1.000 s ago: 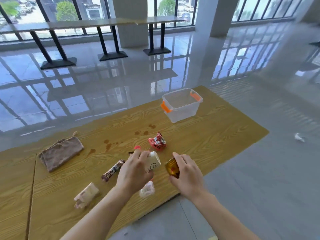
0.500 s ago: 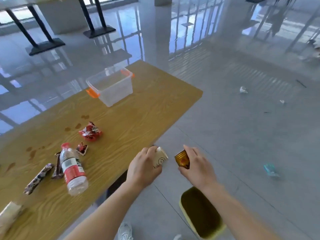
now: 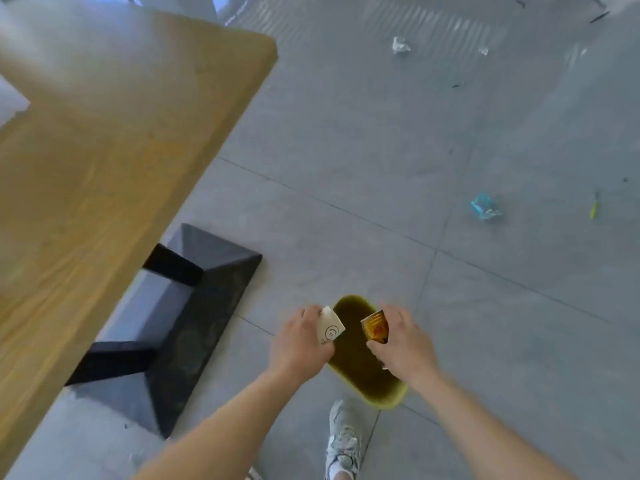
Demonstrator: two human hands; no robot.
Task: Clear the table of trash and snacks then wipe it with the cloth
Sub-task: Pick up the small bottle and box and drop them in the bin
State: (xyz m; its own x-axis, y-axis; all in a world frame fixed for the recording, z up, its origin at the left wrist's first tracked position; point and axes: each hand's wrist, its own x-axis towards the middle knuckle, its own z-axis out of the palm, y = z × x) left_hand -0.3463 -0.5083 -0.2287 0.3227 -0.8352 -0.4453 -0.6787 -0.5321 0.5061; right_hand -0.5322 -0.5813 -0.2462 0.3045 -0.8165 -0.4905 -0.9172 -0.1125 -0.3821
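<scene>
My left hand [image 3: 299,341] grips a white paper cup [image 3: 330,329] with a small round face mark on it. My right hand [image 3: 401,344] grips a shiny gold and orange wrapper [image 3: 375,328]. Both hands hover side by side above the open mouth of a yellow-green trash bin [image 3: 381,398] standing on the grey floor. The wooden table [image 3: 104,150] runs along the left of the view; only a bare part of its top shows, and the other snacks and the cloth are out of frame.
The table's black metal foot [image 3: 180,327] sits on the floor left of the bin. My white shoe [image 3: 343,438] is just below the bin. Scraps lie on the floor: a blue wrapper [image 3: 484,206] and crumpled white paper [image 3: 400,45].
The view swung from the tabletop down to the floor. Both hands carried the cup and the wrapper off the table edge to above the bin.
</scene>
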